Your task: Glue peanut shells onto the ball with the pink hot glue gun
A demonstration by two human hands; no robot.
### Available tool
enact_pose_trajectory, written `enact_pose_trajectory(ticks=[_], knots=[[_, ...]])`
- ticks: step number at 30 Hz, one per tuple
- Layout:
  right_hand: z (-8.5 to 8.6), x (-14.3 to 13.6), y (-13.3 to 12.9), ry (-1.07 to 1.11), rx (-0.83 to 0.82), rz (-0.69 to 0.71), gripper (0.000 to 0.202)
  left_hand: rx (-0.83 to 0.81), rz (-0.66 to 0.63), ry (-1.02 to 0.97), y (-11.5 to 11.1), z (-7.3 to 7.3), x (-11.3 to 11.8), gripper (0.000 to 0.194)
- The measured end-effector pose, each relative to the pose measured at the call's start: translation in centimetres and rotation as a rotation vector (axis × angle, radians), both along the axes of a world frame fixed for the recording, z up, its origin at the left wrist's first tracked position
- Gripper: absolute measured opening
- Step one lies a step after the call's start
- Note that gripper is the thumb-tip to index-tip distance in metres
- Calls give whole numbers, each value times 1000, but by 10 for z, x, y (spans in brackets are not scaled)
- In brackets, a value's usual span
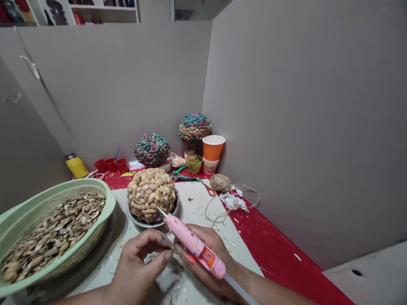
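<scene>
My right hand (213, 250) is closed around a pink glue gun (187, 237), with a pale glue stick (238, 290) in its rear end and its metal tip pointing up and left. My left hand (140, 258) pinches a small brown piece, seemingly a peanut shell (173, 247), mostly hidden between the fingertips of both hands. Just beyond them, a ball covered in peanut shells (151, 192) sits in a round metal dish (140, 222). In view, the gun's tip overlaps the lower edge of the ball; I cannot tell whether they touch.
A green basket (110, 205) of peanut shells stands left. Behind are two painted shell balls (151, 149), an orange cup (213, 148), red cups (121, 165), a yellow bottle (77, 166), green-handled pliers (187, 178) and a twine ball (220, 182). Grey walls enclose the table.
</scene>
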State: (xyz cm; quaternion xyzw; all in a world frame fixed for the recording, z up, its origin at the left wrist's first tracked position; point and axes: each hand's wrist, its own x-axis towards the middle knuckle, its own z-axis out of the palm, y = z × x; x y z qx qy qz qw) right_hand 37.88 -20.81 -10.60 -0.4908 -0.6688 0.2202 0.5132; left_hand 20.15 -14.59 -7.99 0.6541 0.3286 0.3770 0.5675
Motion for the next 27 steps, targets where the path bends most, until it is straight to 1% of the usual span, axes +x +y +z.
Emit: enact_pose_trajectory(ticks=[3,7,13,17,23,27], knots=[[-4,0,2,7,-1,2,21,-30,15,-11,0,-3,0,16],[-5,-2,2,20,-5,-13,23,-56,6,-18,-1,-5,0,18],[-4,-2,2,32,-51,28,20,-212,-50,-105,-1,-6,1,26],[-6,-1,3,42,-30,18,22,-289,-96,-164,0,-7,2,32],[-9,-1,2,25,-37,30,22,-349,-112,-187,1,-3,4,37],[-6,-3,3,49,34,8,20,-372,-123,-194,2,1,3,38]])
